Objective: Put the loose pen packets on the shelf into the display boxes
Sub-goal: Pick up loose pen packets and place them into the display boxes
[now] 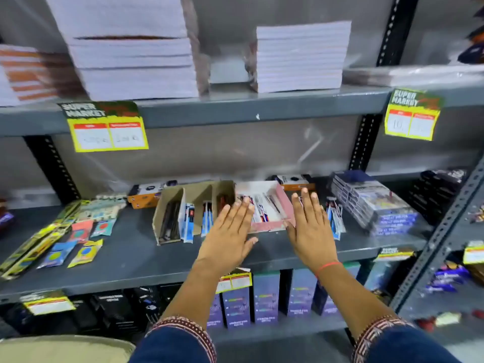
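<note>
The loose pen packets (334,218) are leaning in a small upright bunch on the grey shelf (131,258), just beside the pink display box (269,205) at its 3 o'clock side, and your right hand (311,226) is hovering partly in front of them; more packets are standing against the brown cardboard display box (183,210) at the pink box's 9 o'clock, some tucked in its slots and some seemingly propped outside its front, though the blur is making that hard to tell; the pink box itself is lying open and already holding a layer of pens. You are reaching in with both hands flat and spread wide, palms down, holding nothing; your left hand (230,229) is covering the gap where the two boxes meet, your right hand is sitting over the pink box's right front corner. To my eye you are bracing or squaring the pink box before loading it; if so, be pressing on its walls rather than its contents, and be keeping it from sliding toward 12 o'clock into the orange boxes (141,197) behind. Then be turning your right hand toward 3 o'clock and gathering the leaning bunch as one bundle, thumb under, fingers over; thin packets like these are likely fanning and slipping if pinched at one end. Be laying them in aligned with the pens already there; the stacked dark packs (377,205) farther toward 3 o'clock are leaving you little elbow room.
</note>
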